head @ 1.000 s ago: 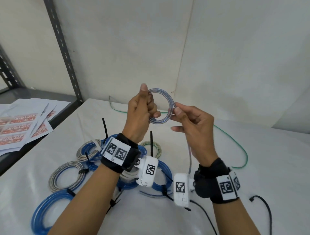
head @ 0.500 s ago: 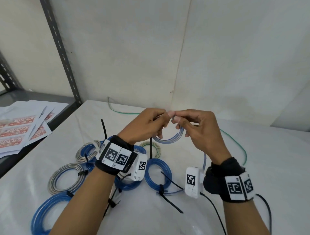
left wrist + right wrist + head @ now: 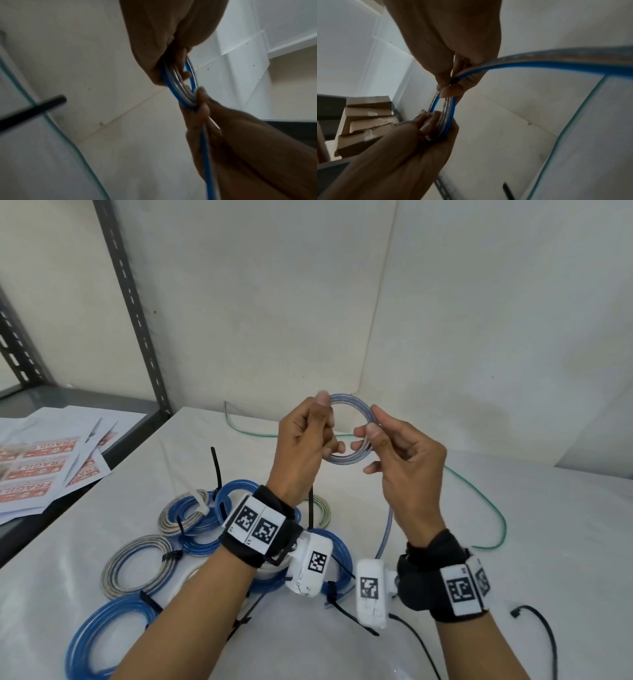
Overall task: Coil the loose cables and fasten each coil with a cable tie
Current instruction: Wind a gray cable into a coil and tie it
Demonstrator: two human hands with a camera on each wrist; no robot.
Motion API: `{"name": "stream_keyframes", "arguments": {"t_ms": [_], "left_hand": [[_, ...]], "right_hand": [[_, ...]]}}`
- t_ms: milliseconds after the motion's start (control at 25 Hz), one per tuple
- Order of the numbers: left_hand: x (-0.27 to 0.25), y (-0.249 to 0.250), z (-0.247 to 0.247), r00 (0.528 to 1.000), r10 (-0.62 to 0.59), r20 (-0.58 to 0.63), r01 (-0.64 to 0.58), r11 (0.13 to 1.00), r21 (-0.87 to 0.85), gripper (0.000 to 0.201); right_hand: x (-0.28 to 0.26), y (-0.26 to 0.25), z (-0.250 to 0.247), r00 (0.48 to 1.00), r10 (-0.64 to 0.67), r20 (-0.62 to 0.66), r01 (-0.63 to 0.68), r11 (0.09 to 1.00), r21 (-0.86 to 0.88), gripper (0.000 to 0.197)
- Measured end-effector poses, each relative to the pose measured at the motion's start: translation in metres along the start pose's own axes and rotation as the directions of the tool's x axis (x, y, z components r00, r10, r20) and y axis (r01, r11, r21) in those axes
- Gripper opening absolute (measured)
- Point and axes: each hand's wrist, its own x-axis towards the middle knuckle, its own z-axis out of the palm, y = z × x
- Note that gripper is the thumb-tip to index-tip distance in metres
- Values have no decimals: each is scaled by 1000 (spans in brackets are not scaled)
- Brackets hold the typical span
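Observation:
A small coil of blue-and-clear cable [image 3: 354, 409] is held upright in the air above the table. My left hand [image 3: 310, 436] grips its left side, thumb on top of the loops. My right hand [image 3: 394, 446] pinches the right side between thumb and forefinger. The cable's loose tail [image 3: 387, 529] hangs from the right hand down to the table. In the left wrist view the coil [image 3: 178, 86] shows between both hands; in the right wrist view the coil [image 3: 447, 115] continues into the tail [image 3: 539, 60], which runs off to the right.
Several tied blue and grey coils [image 3: 137, 566] lie on the white table [image 3: 513, 542] at the left, with black cable ties [image 3: 215, 470] among them. A loose green wire [image 3: 479, 498] curves behind the hands. A black tie [image 3: 544, 628] lies at right. Printed sheets [image 3: 44, 467] rest on the shelf.
Both hands have risen from low over the table back to chest height, and the coil now stands upright with another turn of cable laid on it.

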Motion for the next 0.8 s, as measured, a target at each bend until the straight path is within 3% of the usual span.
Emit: {"name": "stream_keyframes", "arguments": {"t_ms": [80,160,240,320,440,560,640,720,800], "left_hand": [[3,4,-8,985,-75,153,52,988,147,38],[3,10,-16,927,-191,323,61,926,373,38],[1,13,-19,874,-244,421,-4,861,508,39],[0,12,-16,904,-161,396,-69,860,506,38],[2,10,-11,972,-42,232,-29,955,294,36],[3,8,-5,998,-16,67,12,999,48,36],[1,5,1,1000,12,-17,-12,1000,-17,35],[-1,2,4,999,12,-48,-14,999,-48,34],[0,4,2,997,-67,32,69,996,-55,36]], "right_hand": [[8,-3,-20,997,1,78,6,997,-80,26],[12,-6,-35,965,33,259,22,978,-206,23],[12,-9,-39,924,69,375,45,957,-285,21],[10,-11,-35,943,59,326,32,963,-267,20],[8,-10,-23,991,35,129,-20,994,-111,15],[1,-8,-8,993,36,108,-34,999,-13,23],[-4,-4,2,995,19,102,-20,1000,5,29],[-4,-1,7,998,-20,59,20,1000,3,32],[1,0,2,997,-54,49,56,998,-29,32]]}}
